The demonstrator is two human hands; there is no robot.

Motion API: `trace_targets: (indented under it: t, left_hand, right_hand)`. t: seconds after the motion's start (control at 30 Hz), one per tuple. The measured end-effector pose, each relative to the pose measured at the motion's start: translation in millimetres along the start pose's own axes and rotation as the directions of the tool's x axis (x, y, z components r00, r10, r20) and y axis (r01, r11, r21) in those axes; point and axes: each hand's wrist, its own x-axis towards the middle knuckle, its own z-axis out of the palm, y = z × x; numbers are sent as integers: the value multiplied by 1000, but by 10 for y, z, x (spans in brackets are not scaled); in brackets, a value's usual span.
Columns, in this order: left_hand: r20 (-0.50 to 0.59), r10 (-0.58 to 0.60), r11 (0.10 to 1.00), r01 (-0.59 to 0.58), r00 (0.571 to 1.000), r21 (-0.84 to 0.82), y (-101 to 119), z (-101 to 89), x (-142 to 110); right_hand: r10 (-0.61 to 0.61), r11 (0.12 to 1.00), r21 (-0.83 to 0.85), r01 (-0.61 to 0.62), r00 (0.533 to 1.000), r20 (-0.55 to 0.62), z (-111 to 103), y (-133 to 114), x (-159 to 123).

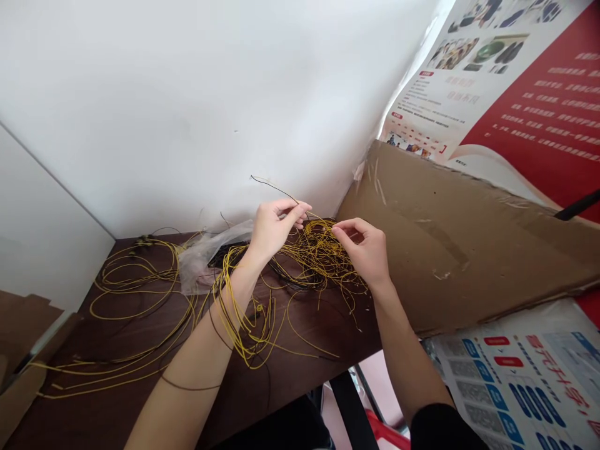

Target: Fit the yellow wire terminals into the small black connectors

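My left hand (272, 230) pinches a thin wire between thumb and fingers. A dark length of wire (276, 188) sticks out past its fingertips toward the wall. From there a yellow wire (319, 217) runs across to my right hand (366, 249), whose thumb and forefinger are pressed together on its end. Beneath both hands lies a tangled heap of yellow and black wires (328, 256). Several loops of yellow wire (228, 312) hang around my left wrist and forearm, drooping over the table.
Coiled yellow wires (135, 281) spread over the left of the dark brown table (140, 412). A clear plastic bag (192, 265) with black wires sits at the back. A white wall (187, 125) rises behind, and a cardboard sheet (422, 250) leans along the right.
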Motion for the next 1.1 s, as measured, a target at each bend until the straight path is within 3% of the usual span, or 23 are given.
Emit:
trace_targets:
  t: [0.17, 0.33, 0.53, 0.6, 0.7, 0.8, 0.93, 1.1]
  left_hand:
    - [27, 31, 992, -34, 999, 123, 22, 10, -32]
    - [75, 15, 1000, -17, 997, 25, 60, 28, -70]
    - [234, -51, 998, 61, 971, -35, 32, -2, -192]
    - [204, -82, 993, 98, 976, -70, -44, -29, -239]
    - [38, -156, 978, 160, 987, -137, -206, -75, -301]
    - [-83, -250, 950, 227, 965, -216, -356, -111, -363]
    - [-133, -349, 898, 291, 928, -330, -464, -124, -463]
    - [-132, -409, 810, 293, 903, -509, -516, -130, -530]
  right_hand:
    - [17, 999, 30, -17, 999, 31, 39, -29, 21]
    - [45, 997, 61, -49, 997, 68, 74, -9, 57]
    - [47, 975, 209, -78, 988, 149, 205, 61, 136]
    - [46, 958, 271, -94, 983, 178, 306, 120, 155]
    - [60, 933, 337, -129, 976, 210, 498, 248, 145]
    - [110, 910, 369, -190, 968, 227, 692, 381, 74]
    - [135, 910, 365, -196, 973, 188, 849, 492, -64]
    - [17, 949, 305, -77, 981, 193, 848, 533, -158]
